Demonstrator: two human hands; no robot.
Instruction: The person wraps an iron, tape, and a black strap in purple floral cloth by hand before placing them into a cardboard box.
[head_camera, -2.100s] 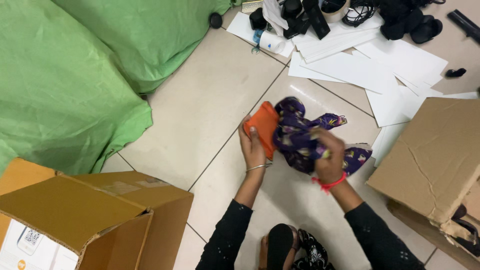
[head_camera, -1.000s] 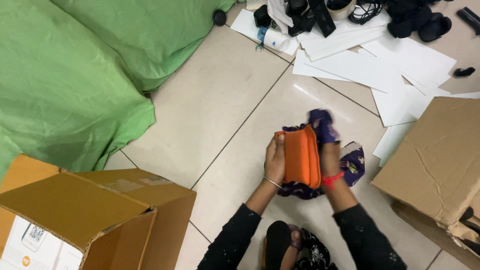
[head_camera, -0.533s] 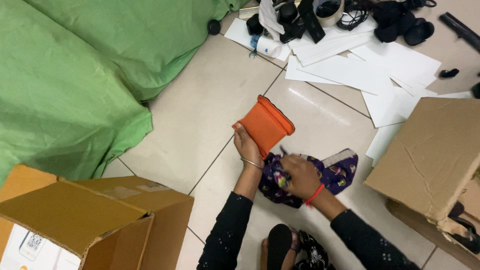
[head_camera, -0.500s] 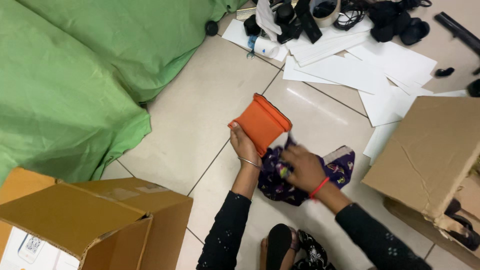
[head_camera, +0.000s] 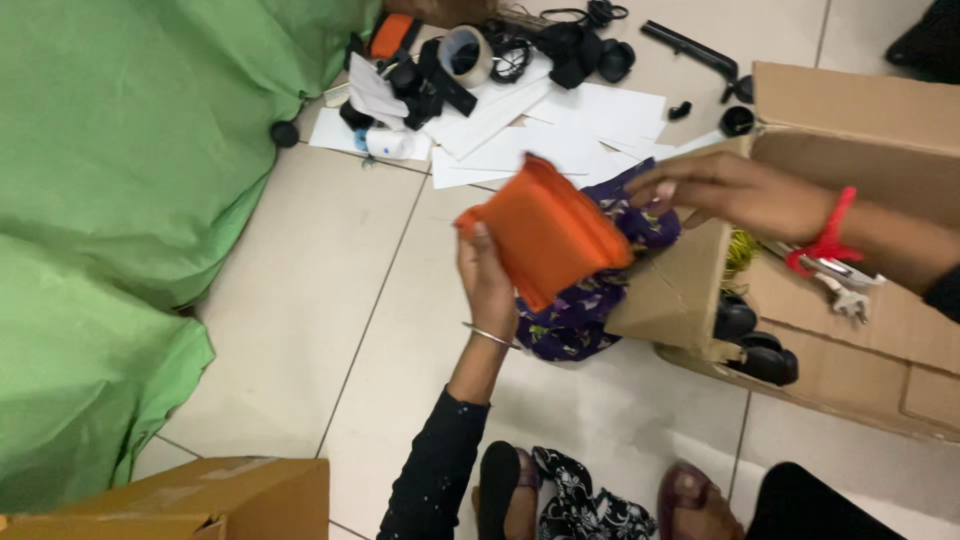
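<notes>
Now, left to right:
Left hand (head_camera: 486, 285): fingers clamp the orange pouch (head_camera: 548, 232), lifted higher than half a second ago.
Orange pouch: flat, stitched fabric, soft rectangle above the fingers.
Purple cloth (head_camera: 590, 300): thin floral print, crumpled, hanging behind the pouch.
Right hand (head_camera: 735, 190): fingers loosely spread, off the cloth, now over the cardboard box (head_camera: 880, 300).
Floor (head_camera: 330, 290): glossy tile.

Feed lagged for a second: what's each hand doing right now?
Left hand: closed on the orange pouch.
Right hand: fingers on the purple cloth by the box; grip cannot be told.
</notes>
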